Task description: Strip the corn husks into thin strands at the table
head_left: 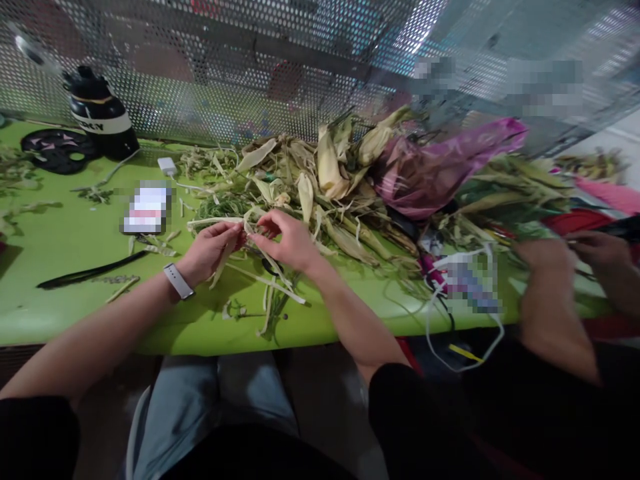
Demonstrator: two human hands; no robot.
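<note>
Both hands meet near the front middle of the green table point(190, 327). My left hand point(213, 250), with a pale band at the wrist, is closed in a pinch on a pale corn husk strip point(227, 257). Close beside it, my right hand point(287, 240) curls its fingers round the same bundle of husk strips; the exact grip is partly hidden. A loop of husk rises between the fingertips, and ends hang below. Loose husk strips point(273, 283) lie under the hands. Just behind is a large heap of corn husks point(295, 160), green and dried.
To the left lie a phone point(147, 208), a white charger point(167, 166), a black strap point(93, 272) and a dark bottle point(103, 117). A pink plastic bag point(415, 177) rests on the heap. At right, another person's hands point(545, 257) are near a white cable point(429, 320). A perforated metal screen point(225, 73) stands behind.
</note>
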